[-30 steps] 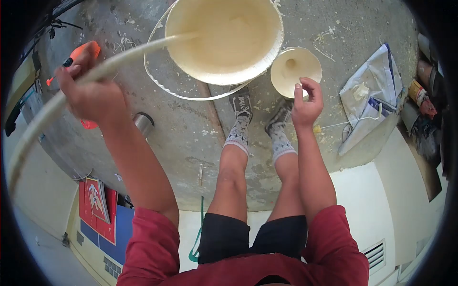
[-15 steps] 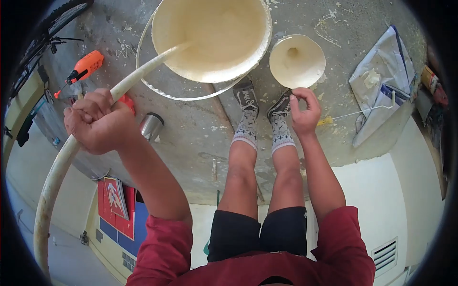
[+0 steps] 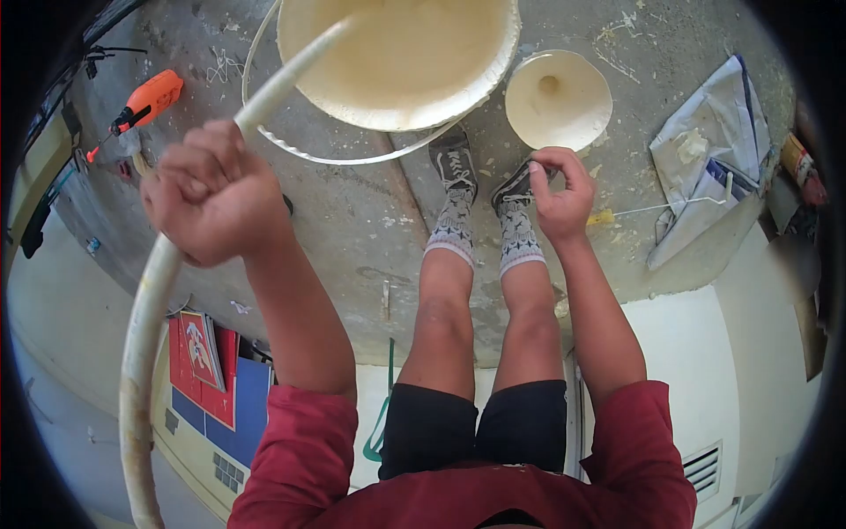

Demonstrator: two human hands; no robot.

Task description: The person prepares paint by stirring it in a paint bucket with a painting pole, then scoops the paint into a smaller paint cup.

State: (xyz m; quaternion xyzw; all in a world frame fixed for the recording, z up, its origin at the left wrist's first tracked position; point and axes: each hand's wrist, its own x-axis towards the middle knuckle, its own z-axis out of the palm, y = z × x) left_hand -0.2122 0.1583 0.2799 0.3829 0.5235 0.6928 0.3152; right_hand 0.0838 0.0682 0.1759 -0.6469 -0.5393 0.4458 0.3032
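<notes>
Left of the bucket [image 3: 414,120], the left hand [image 3: 211,198] is clamping the pole [image 3: 286,75], its long axis slanting over the bucket mouth. Right hand [image 3: 564,207] is curling beside the bowl [image 3: 564,123]; can't tell if gripping.

Left hand [image 3: 214,196], fist tightly closed, forearm angled up; right hand [image 3: 561,196], thumb and forefinger curled close, wrist straight.

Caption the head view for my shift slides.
Left hand grips a pale curved pole over a bucket; right hand near a bowl.

An orange bottle [image 3: 156,95] (black-necked) and a crumpled sheet [image 3: 718,115] lie on concrete [image 3: 339,225].
</notes>
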